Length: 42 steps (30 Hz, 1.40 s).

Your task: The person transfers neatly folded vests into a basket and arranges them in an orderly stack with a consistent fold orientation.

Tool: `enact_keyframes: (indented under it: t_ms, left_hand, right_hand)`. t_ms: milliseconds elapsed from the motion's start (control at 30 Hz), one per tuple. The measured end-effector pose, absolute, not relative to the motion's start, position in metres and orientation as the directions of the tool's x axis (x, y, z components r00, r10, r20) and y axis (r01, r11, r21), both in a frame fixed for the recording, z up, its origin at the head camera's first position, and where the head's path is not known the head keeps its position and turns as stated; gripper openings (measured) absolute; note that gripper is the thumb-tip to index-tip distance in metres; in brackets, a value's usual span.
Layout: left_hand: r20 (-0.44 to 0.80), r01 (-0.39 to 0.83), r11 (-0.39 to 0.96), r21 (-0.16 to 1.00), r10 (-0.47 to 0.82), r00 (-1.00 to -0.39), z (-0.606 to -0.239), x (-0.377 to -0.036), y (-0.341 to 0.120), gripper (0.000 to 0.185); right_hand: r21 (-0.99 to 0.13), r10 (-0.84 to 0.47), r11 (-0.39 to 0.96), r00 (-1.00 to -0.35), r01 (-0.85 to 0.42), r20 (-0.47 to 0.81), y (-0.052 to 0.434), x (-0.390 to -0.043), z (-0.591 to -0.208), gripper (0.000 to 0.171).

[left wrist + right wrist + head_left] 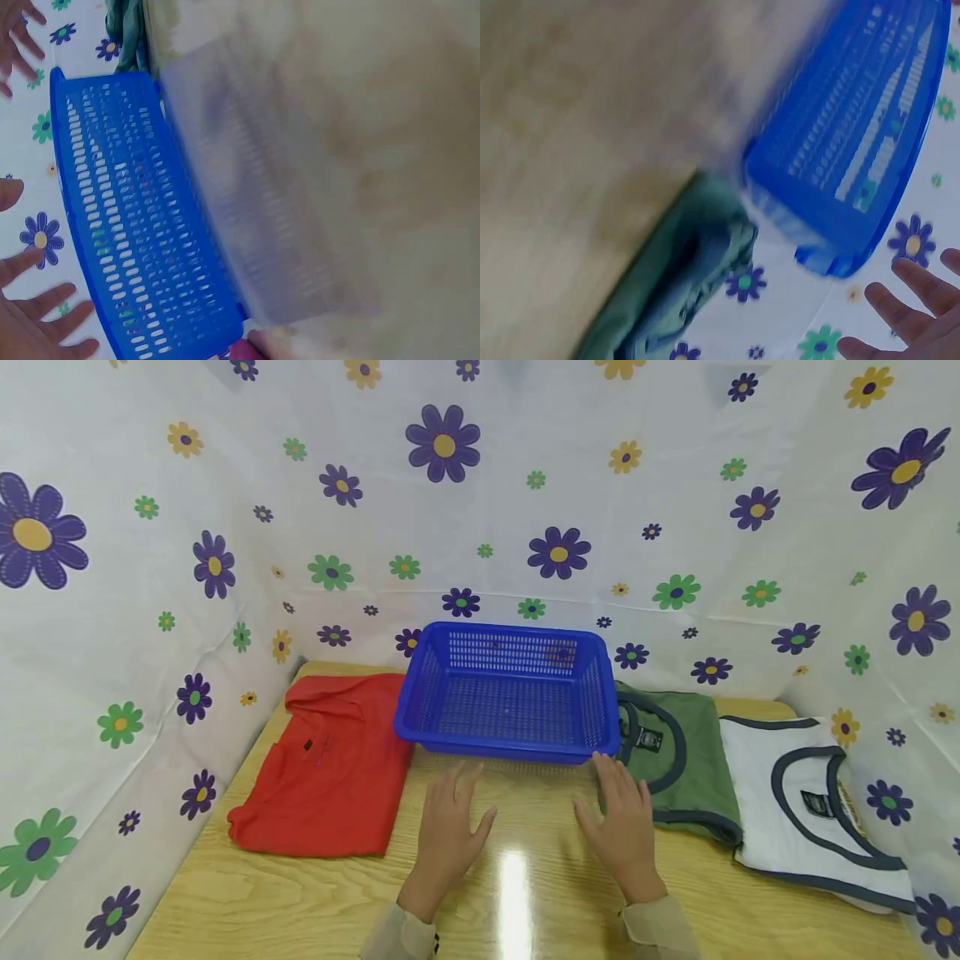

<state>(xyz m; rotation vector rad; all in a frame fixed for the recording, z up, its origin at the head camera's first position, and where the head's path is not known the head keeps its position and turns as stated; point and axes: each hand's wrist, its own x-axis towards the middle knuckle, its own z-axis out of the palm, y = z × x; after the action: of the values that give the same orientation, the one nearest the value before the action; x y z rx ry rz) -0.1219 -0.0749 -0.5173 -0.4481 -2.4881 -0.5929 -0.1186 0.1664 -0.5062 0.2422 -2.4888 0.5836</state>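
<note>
A blue plastic basket stands empty at the back middle of a wooden table. Both of my hands are spread just in front of it, fingers straight, holding nothing. My left hand lies palm down a little short of the basket's front wall. The fingertips of my right hand reach close to the basket's front right corner. The left wrist view shows the basket side-on with my left fingers at the lower left. In the right wrist view the basket is blurred, with my right fingers at the bottom right.
A folded red shirt lies left of the basket. To its right lie a green tank top and a white tank top with dark trim. Flowered cloth walls close in the table on three sides.
</note>
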Motion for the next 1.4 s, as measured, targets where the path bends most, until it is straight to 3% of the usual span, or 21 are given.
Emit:
enact_keyframes:
  t_ms: [67, 167, 333, 433, 533, 733, 900, 1033, 1267, 1400]
  left_hand:
    - [0.595, 0.462, 0.825, 0.325, 0.201, -0.778, -0.514, -0.127, -0.073, 0.056]
    - [0.539, 0.478, 0.817, 0.321, 0.258, -0.802, -0.506, -0.131, -0.066, 0.043]
    - [0.237, 0.485, 0.784, 0.388, 0.424, -0.874, -0.495, -0.134, -0.039, 0.035]
    - [0.067, 0.513, 0.775, 0.37, 0.528, -0.847, -0.494, -0.135, -0.015, 0.036]
    - [-0.01, 0.594, 0.751, 0.289, 0.623, -0.782, -0.493, -0.138, 0.013, 0.037]
    - [0.01, 0.742, 0.66, 0.118, 0.746, -0.666, -0.495, -0.139, 0.06, 0.035]
    - [0.011, 0.785, 0.619, -0.016, 0.785, -0.619, -0.497, -0.142, 0.088, 0.04]
    - [0.032, 0.77, 0.634, -0.066, 0.773, -0.634, -0.506, -0.152, 0.106, 0.041]
    - [-0.032, 0.664, 0.742, -0.092, 0.664, -0.747, -0.531, -0.16, 0.127, 0.059]
    - [-0.038, 0.684, 0.716, -0.141, 0.686, -0.726, -0.542, -0.159, 0.137, 0.051]
  right_hand:
    - [-0.378, -0.009, 0.881, -0.807, -0.286, 0.59, 0.183, -0.125, -0.502, 0.068]
    - [-0.409, 0.043, 0.878, -0.812, -0.247, 0.582, 0.21, -0.136, -0.494, 0.065]
    - [-0.421, 0.082, 0.888, -0.836, -0.186, 0.543, 0.251, -0.153, -0.481, 0.062]
    - [-0.387, 0.059, 0.906, -0.857, -0.169, 0.512, 0.272, -0.167, -0.471, 0.06]
    - [-0.334, 0.01, 0.928, -0.884, -0.166, 0.468, 0.288, -0.186, -0.458, 0.056]
    - [-0.306, -0.143, 0.919, -0.933, -0.249, 0.33, 0.31, -0.222, -0.441, 0.05]
    - [-0.343, -0.266, 0.885, -0.946, -0.315, 0.183, 0.323, -0.244, -0.44, 0.046]
    - [-0.397, -0.3, 0.869, -0.953, -0.294, 0.048, 0.33, -0.267, -0.449, 0.046]
    - [-0.426, -0.291, 0.876, -0.952, -0.225, -0.095, 0.338, -0.304, -0.478, 0.054]
    - [-0.371, -0.295, 0.899, -0.948, -0.233, -0.119, 0.342, -0.321, -0.494, 0.056]
